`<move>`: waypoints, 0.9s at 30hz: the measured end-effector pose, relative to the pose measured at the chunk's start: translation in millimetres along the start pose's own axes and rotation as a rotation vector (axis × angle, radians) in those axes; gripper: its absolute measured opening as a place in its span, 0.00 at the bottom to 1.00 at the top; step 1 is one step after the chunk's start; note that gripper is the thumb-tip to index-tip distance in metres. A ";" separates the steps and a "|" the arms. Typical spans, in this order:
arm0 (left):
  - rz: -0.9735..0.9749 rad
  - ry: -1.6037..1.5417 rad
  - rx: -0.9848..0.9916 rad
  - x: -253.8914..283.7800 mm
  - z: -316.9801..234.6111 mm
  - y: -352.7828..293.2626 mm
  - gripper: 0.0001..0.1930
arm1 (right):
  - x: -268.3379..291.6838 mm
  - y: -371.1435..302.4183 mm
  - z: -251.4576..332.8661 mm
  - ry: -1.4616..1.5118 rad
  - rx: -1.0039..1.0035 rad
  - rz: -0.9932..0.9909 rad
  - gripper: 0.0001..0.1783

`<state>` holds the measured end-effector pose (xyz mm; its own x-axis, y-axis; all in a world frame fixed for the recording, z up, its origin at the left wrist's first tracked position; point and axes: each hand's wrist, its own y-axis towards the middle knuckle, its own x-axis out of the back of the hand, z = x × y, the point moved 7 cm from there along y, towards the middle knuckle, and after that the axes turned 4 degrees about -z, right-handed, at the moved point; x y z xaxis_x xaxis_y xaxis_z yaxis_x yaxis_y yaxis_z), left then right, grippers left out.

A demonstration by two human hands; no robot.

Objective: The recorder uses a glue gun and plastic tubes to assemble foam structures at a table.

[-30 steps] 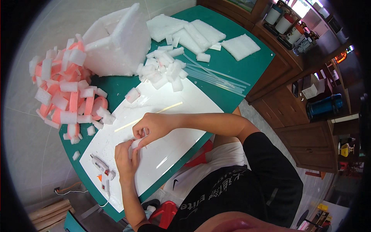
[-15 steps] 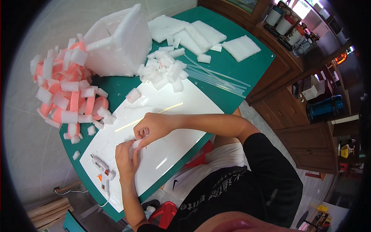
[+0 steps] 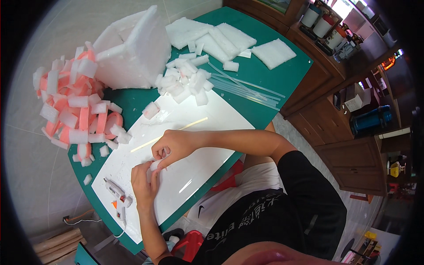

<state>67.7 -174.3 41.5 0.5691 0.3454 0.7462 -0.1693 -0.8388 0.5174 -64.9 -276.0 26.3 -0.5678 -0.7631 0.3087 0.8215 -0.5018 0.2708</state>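
Observation:
Between my two hands, above the white board [image 3: 194,168], is a small white foam piece [image 3: 155,165], mostly covered by fingers. My left hand [image 3: 143,180] grips it from the near left, fingertips curled round its end. From the upper right my right hand [image 3: 172,145] pinches the same piece with bent fingers. Just beyond the hands a thin cream-coloured stick [image 3: 143,144] lies slantwise on the board, passing behind my right hand. A white glue gun [image 3: 115,190] rests on the board left of my left hand. One loose foam block [image 3: 151,110] with a pinkish side sits farther up.
A heap of pink strips with white foam blocks [image 3: 78,101] fills the table's left side. Behind it stands a large white foam box [image 3: 132,53]. Small foam blocks [image 3: 181,79], clear glue sticks [image 3: 247,92] and foam sheets [image 3: 274,54] lie on the green tabletop [image 3: 265,33].
Both hands stay on the foam piece in nearly the same pose. The whole view has shifted very slightly; nothing on the table has visibly moved.

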 end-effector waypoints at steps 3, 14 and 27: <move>0.000 -0.002 0.015 0.3 1.3 -0.2 0.17 | -0.3 0.1 -1.3 -0.005 -0.008 0.007 0.23; -0.022 0.012 0.008 2.1 2.6 -0.9 0.17 | -2.0 1.3 -6.2 0.011 -0.012 -0.017 0.23; -0.042 0.012 -0.039 3.2 3.2 2.1 0.15 | -0.7 2.0 -7.5 -0.035 0.016 -0.033 0.21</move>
<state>71.7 -176.3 43.7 0.5668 0.3850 0.7284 -0.1766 -0.8068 0.5638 -62.5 -279.6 19.8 -0.5964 -0.7311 0.3313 0.8015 -0.5197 0.2959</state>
